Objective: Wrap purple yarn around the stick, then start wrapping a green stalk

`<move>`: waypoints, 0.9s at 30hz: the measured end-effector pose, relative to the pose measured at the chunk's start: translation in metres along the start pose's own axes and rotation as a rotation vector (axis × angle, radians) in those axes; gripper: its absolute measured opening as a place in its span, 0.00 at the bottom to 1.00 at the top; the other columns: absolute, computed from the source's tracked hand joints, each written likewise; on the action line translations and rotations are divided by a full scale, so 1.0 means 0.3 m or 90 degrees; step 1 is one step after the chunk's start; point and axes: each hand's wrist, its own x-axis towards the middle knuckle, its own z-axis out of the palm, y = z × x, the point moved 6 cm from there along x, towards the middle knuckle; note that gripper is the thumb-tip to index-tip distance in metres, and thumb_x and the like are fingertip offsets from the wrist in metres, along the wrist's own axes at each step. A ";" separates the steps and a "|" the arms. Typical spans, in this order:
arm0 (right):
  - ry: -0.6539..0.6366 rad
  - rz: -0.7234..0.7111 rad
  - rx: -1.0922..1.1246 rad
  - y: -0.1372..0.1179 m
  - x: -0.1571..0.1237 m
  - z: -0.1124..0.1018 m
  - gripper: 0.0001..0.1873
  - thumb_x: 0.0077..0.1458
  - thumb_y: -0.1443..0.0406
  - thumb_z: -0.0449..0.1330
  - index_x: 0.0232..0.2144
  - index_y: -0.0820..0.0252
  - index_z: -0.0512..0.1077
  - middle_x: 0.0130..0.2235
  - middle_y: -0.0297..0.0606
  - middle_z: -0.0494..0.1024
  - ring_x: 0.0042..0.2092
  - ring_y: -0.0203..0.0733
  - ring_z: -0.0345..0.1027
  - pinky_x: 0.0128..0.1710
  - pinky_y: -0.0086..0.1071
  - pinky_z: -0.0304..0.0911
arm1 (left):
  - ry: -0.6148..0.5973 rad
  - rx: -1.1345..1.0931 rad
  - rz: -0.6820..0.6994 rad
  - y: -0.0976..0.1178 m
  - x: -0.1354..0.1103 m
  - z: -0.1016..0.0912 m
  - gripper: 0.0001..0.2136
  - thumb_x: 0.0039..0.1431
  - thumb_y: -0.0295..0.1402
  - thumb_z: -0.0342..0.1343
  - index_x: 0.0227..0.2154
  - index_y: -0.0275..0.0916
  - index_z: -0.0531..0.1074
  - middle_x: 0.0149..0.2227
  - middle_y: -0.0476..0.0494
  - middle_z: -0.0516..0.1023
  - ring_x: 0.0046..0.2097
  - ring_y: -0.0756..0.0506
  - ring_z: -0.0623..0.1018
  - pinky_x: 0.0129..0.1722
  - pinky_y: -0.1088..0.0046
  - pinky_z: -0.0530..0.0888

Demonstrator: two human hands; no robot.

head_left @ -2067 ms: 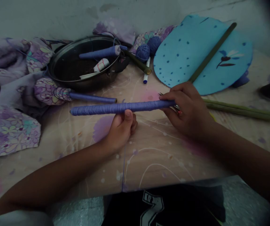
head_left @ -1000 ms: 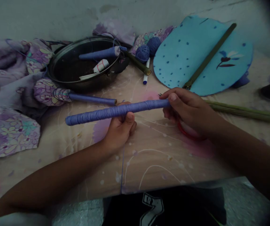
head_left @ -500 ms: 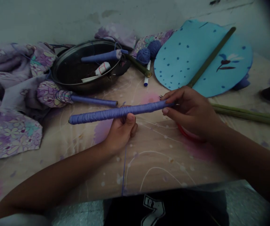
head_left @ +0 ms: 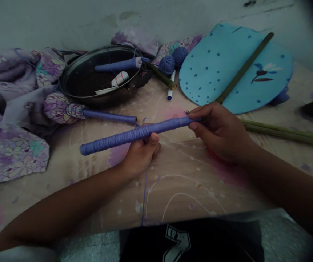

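A stick wound with blue-violet yarn (head_left: 118, 138) is held across the middle of the view, its left end slightly lower. My left hand (head_left: 142, 149) grips it near the middle from below, thumb in front. Around its right end, the fingers of my right hand (head_left: 216, 129) are closed. A strand of yarn (head_left: 144, 196) runs from below my left hand down to the table's front edge. Beyond the held stick lies another yarn-wrapped stick (head_left: 109, 116) with a floral cloth ball (head_left: 60, 108) on its end. Red-handled scissors (head_left: 219, 156) lie partly hidden under my right hand.
A dark pan (head_left: 82, 80) at the back holds a wrapped blue piece (head_left: 118, 65). Yarn balls (head_left: 167, 64), a marker (head_left: 170, 89) and a light-blue dotted sheet (head_left: 208, 72) with a green stick (head_left: 246, 65) lie behind. Floral cloth (head_left: 17, 153) is heaped left; green stems (head_left: 287, 133) lie right.
The left end of the wrapped stick has dipped lower, so it slants more. Both hands keep their hold and have shifted only slightly.
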 end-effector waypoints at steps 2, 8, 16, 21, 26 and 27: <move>0.025 -0.079 -0.044 -0.027 -0.002 -0.005 0.07 0.52 0.68 0.58 0.34 0.54 0.65 0.40 0.38 0.70 0.39 0.40 0.67 0.32 0.34 0.65 | -0.006 0.001 0.004 0.000 0.001 0.000 0.23 0.52 0.56 0.47 0.20 0.41 0.53 0.14 0.58 0.47 0.16 0.55 0.49 0.16 0.74 0.46; 0.049 -0.157 -0.096 -0.059 0.002 -0.014 0.08 0.50 0.69 0.60 0.33 0.53 0.65 0.40 0.38 0.71 0.44 0.43 0.67 0.42 0.40 0.65 | 0.000 -0.013 0.018 0.002 0.005 -0.002 0.25 0.54 0.54 0.46 0.16 0.40 0.49 0.15 0.58 0.44 0.17 0.56 0.49 0.17 0.75 0.47; -0.132 0.167 0.052 0.060 -0.003 0.023 0.20 0.61 0.51 0.45 0.32 0.56 0.68 0.25 0.33 0.69 0.23 0.33 0.61 0.21 0.28 0.58 | -0.006 -0.040 0.026 0.005 0.005 0.002 0.25 0.54 0.53 0.47 0.16 0.39 0.50 0.16 0.58 0.45 0.17 0.57 0.51 0.16 0.77 0.48; -0.312 0.247 0.105 0.032 -0.023 0.069 0.18 0.57 0.51 0.51 0.25 0.58 0.66 0.21 0.31 0.66 0.21 0.30 0.58 0.20 0.26 0.54 | 0.000 -0.066 0.040 0.010 0.007 0.007 0.21 0.52 0.54 0.50 0.24 0.39 0.56 0.18 0.59 0.49 0.16 0.58 0.50 0.15 0.80 0.49; -0.451 0.286 0.168 0.002 -0.053 0.112 0.15 0.56 0.53 0.54 0.28 0.59 0.66 0.22 0.30 0.67 0.20 0.28 0.57 0.19 0.24 0.53 | -0.040 -0.045 0.075 0.007 0.010 0.012 0.20 0.53 0.54 0.48 0.33 0.39 0.60 0.18 0.59 0.51 0.16 0.57 0.52 0.14 0.81 0.50; -0.441 0.281 0.167 0.001 -0.051 0.110 0.15 0.56 0.54 0.54 0.28 0.59 0.65 0.23 0.30 0.67 0.21 0.28 0.57 0.19 0.24 0.53 | -0.050 -0.032 0.078 0.007 0.010 0.013 0.20 0.54 0.54 0.47 0.33 0.39 0.60 0.18 0.59 0.52 0.17 0.56 0.52 0.14 0.80 0.50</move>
